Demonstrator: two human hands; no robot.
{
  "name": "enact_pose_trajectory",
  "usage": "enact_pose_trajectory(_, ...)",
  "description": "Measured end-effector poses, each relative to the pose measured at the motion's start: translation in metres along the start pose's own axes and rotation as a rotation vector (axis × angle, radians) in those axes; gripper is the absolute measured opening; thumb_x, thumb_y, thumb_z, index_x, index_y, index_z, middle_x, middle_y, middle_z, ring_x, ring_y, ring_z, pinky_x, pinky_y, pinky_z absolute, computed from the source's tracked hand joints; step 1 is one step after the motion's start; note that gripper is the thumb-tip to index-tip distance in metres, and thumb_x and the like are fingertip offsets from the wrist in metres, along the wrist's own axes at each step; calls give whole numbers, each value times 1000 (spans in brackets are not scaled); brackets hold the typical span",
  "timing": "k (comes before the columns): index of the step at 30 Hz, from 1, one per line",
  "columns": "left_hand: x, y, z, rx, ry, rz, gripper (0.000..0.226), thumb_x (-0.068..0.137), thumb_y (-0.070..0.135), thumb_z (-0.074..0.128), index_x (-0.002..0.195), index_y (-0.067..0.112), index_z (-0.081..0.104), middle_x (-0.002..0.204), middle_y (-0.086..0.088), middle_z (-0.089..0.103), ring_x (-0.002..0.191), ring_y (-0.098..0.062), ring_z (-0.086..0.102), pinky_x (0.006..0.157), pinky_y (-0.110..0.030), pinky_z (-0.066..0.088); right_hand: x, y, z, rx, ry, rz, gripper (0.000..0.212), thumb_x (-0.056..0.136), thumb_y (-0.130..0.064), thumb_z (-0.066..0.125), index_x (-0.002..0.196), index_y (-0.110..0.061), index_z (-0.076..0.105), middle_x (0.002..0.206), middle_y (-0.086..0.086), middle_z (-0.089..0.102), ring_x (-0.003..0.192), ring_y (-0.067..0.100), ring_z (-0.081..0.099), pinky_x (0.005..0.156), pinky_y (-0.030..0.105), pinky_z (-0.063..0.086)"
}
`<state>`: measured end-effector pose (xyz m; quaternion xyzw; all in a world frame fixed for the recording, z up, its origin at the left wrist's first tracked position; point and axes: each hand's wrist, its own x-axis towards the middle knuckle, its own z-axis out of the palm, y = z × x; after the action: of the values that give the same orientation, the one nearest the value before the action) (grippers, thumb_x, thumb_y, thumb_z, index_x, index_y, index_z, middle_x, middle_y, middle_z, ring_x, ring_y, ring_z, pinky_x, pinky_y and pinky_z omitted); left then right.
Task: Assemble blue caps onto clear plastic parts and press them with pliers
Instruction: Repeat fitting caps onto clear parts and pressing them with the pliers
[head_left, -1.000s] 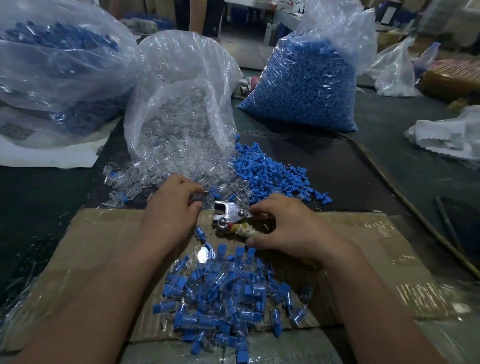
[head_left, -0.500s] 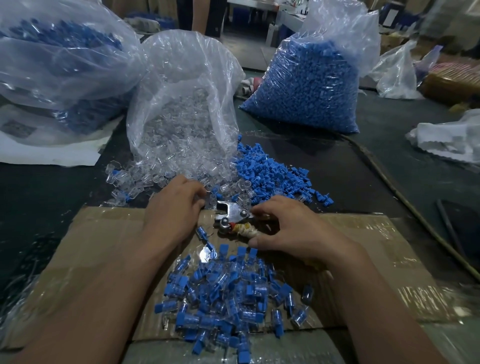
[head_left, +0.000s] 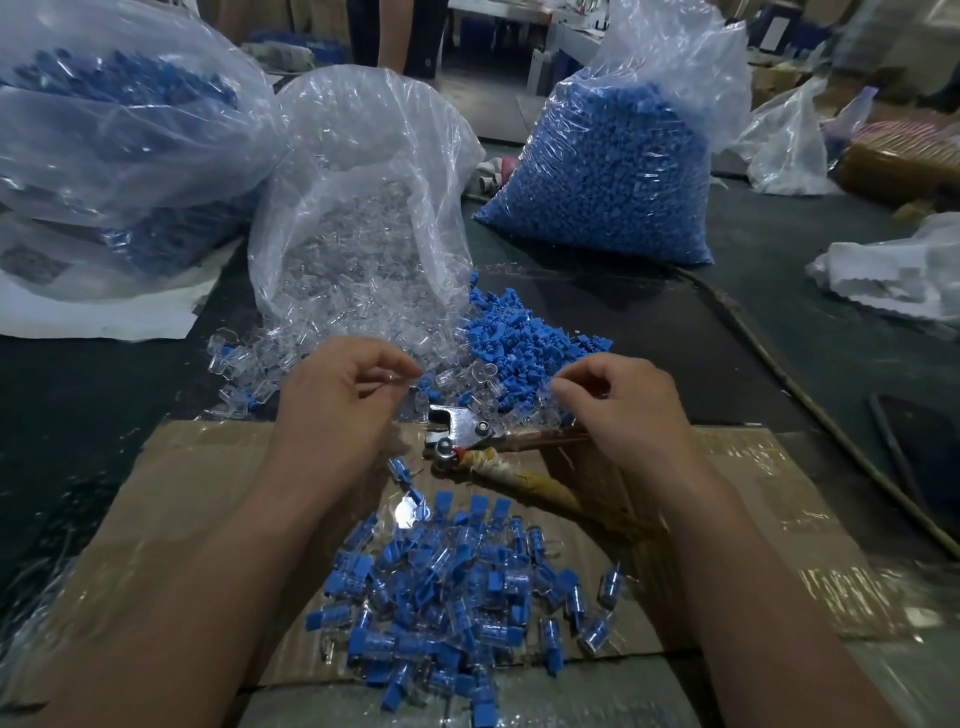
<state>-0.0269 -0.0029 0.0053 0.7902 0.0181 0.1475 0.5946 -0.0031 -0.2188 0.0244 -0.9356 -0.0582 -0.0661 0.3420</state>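
My left hand (head_left: 337, 405) hovers over the spilled clear plastic parts (head_left: 244, 358) and pinches one clear part (head_left: 397, 376) between thumb and forefinger. My right hand (head_left: 623, 410) has its fingers curled, with the fingertips at the near edge of the loose blue caps (head_left: 519, 343). What they pinch is hidden. The pliers (head_left: 462, 434) lie untouched on the cardboard (head_left: 182, 483) between both hands, jaws to the left. Their tape-wrapped handles (head_left: 524, 475) run right, under my right wrist. A heap of assembled blue-capped parts (head_left: 452, 587) lies close in front of me.
An open bag of clear parts (head_left: 363, 218) stands behind my left hand. A full bag of blue caps (head_left: 608, 171) is at the back right, another bag (head_left: 104, 130) at the back left. A cable (head_left: 810, 405) crosses the dark mat on the right.
Both hands have left the pliers and lifted. The left hand rose holding a clear part, and the right hand moved back to the blue caps. The pliers stayed on the cardboard.
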Motion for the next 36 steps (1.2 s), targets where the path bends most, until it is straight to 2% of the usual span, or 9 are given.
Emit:
enact_pose_trajectory(4,-5,10,0,-59,-67,-9,35,75,1,68,77,36,68,86,18,66,78,-5,66,73,-36,57,4,10,4,-13,29,76,7,87,-27,61,81,-26,63,74,-21,55,72,-4,52,65,19,39)
enact_pose_trajectory(8,-9,16,3,-113,-118,-50,29,70,6,71,76,34,69,84,13,67,77,-5,66,78,-36,57,8,16,8,-64,63,83,7,87,-26,60,86,-24,67,75,-22,50,71,-5,48,70,23,39)
enact_pose_trajectory(14,-10,18,3,-166,-135,-73,34,67,2,72,79,34,67,83,9,70,82,-9,68,81,-38,56,13,27,2,-80,165,162,18,88,-22,58,103,-17,68,99,-4,64,85,7,53,75,23,38)
enact_pose_trajectory(18,-10,17,2,-167,-145,-52,43,70,-1,70,78,41,69,84,15,70,81,-3,68,78,-30,56,13,28,-1,-60,132,199,15,87,-24,60,99,-19,67,88,-11,58,80,3,51,73,23,37)
enact_pose_trajectory(22,-10,19,3,-195,-148,-6,48,73,-3,68,78,44,69,82,15,70,78,-1,67,70,-14,52,10,24,0,-35,90,171,5,84,-30,63,80,-28,63,76,-16,57,73,-1,53,67,25,40)
enact_pose_trajectory(24,-9,19,3,-186,-155,2,48,73,-2,68,77,45,69,83,16,70,78,-2,67,68,-10,50,9,22,2,-41,57,154,7,83,-32,65,86,-26,67,80,-15,58,75,2,54,68,26,43)
enact_pose_trajectory(27,-10,19,4,-163,-166,8,43,74,-3,68,78,39,68,84,18,69,78,-1,66,67,-9,50,11,20,5,-186,-28,126,17,81,-27,67,97,-20,70,85,-11,54,78,5,50,71,25,39)
enact_pose_trajectory(33,-9,17,4,-137,-125,-8,32,75,-2,67,77,30,66,82,12,68,78,-7,66,69,-21,55,13,19,8,-214,-36,101,8,83,-22,66,86,-19,73,73,-15,52,65,-1,45,67,23,35)
enact_pose_trajectory(36,-11,18,4,-142,-128,-14,35,77,1,66,78,36,69,79,12,69,75,-4,66,70,-24,54,12,20,8,-217,-48,83,6,85,-24,65,82,-22,70,70,-18,50,66,-1,44,68,24,35)
